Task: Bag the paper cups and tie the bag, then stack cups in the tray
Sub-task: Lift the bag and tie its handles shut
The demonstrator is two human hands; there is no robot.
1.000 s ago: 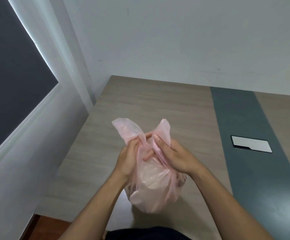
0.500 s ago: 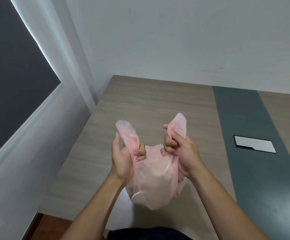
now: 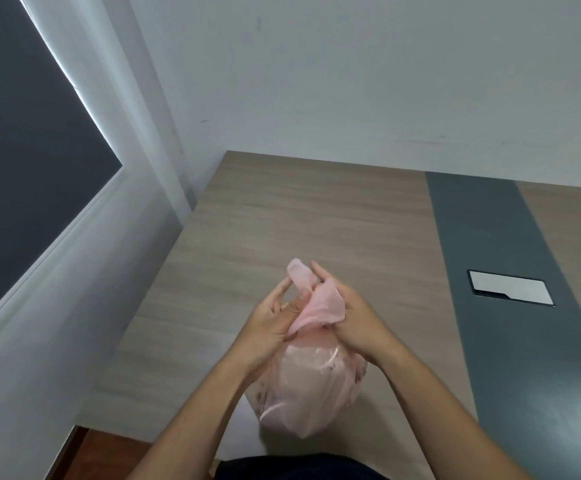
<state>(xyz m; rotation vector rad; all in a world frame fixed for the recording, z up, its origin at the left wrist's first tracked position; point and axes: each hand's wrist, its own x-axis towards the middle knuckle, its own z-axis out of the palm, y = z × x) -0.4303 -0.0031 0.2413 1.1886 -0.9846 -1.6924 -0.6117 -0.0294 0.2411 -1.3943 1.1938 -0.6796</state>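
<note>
Above table [image 3: 282,220]: both hands crossing pink bag [image 3: 311,386] handles.

Plain pale wall [image 3: 351,81], dark window blind [image 3: 15,150] at left with a bright light strip along its edge, wood-grain table [image 3: 299,220], grey-green centre band [image 3: 510,271], inset silver cover plate [image 3: 510,287], reddish-brown floor [image 3: 88,455].

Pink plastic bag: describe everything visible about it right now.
The thin, translucent pink plastic bag bulges with pale rounded shapes inside, too blurred to identify. It sits at the near edge of the wood-grain table. Its two handle loops stick up, gathered and crossed between the left hand and right hand; no finished knot shows.
</note>
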